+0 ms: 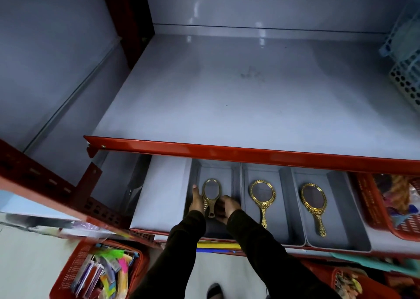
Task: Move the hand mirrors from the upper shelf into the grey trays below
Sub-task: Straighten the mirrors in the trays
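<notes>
Three grey trays stand side by side on the lower shelf. In the left tray (214, 169) a gold hand mirror (211, 193) sits between my hands, glass end pointing away from me. My left hand (196, 200) rests along its left side, fingers extended. My right hand (227, 207) curls around the handle's right side. The middle tray (250, 207) holds a second gold mirror (263, 196). The right tray (336, 207) holds a third gold mirror (314, 202). The upper shelf (238, 98) shows no mirrors.
A red shelf rail (250, 154) runs above the trays. A red basket (372, 207) of goods stands right of the trays. Another red basket (100, 273) of packets sits low on the left. Pale perforated baskets (406, 71) occupy the upper shelf's right end.
</notes>
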